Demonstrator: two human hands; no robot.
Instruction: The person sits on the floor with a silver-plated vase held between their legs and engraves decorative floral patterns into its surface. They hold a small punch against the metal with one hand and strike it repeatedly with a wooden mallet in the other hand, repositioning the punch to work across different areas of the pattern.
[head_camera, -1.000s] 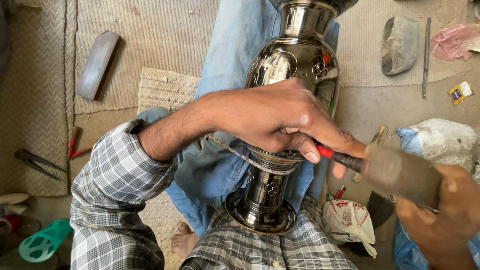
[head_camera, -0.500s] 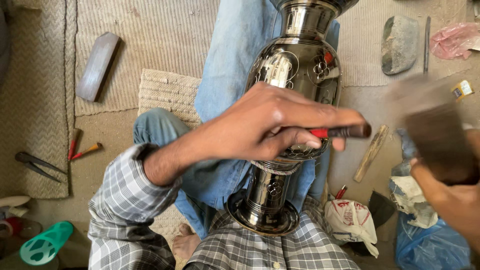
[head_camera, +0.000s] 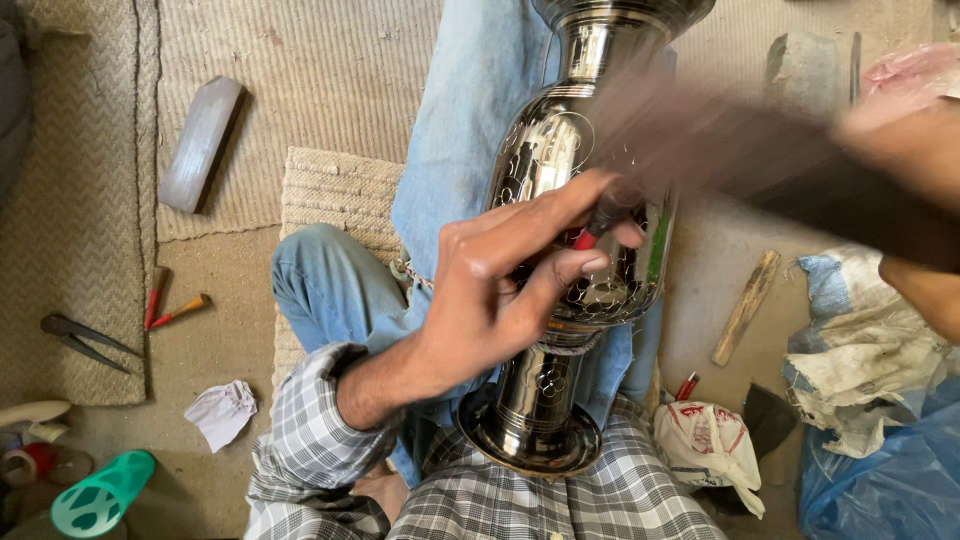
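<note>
Here, the polished metal vase (head_camera: 560, 300) lies lengthwise across my lap, its round foot toward my checked shirt and its neck pointing away over my jeans; fine engraved patterns cover its belly. My left hand (head_camera: 490, 290) rests on that belly, thumb and fingers pinched around a thin punch with a red grip (head_camera: 592, 230), whose tip meets the metal. My right hand (head_camera: 905, 175) is up at the right edge, closed around a dark mallet (head_camera: 720, 150) that is smeared by motion blur above the punch, so I cannot tell its exact shape.

Just beside my right knee a short wooden stick (head_camera: 745, 307) lies on the floor, with a white printed bag (head_camera: 705, 445) and crumpled cloth and blue plastic (head_camera: 880, 470) near it. To my left, on the dusty floor, lie two small red- and orange-handled tools (head_camera: 165, 310), a pair of dark metal dividers (head_camera: 85, 340), a crumpled white paper (head_camera: 222, 412) and a green plastic piece (head_camera: 100, 495). Farther off, a pale rectangular block (head_camera: 200, 145) rests on the woven mat (head_camera: 320, 90).
</note>
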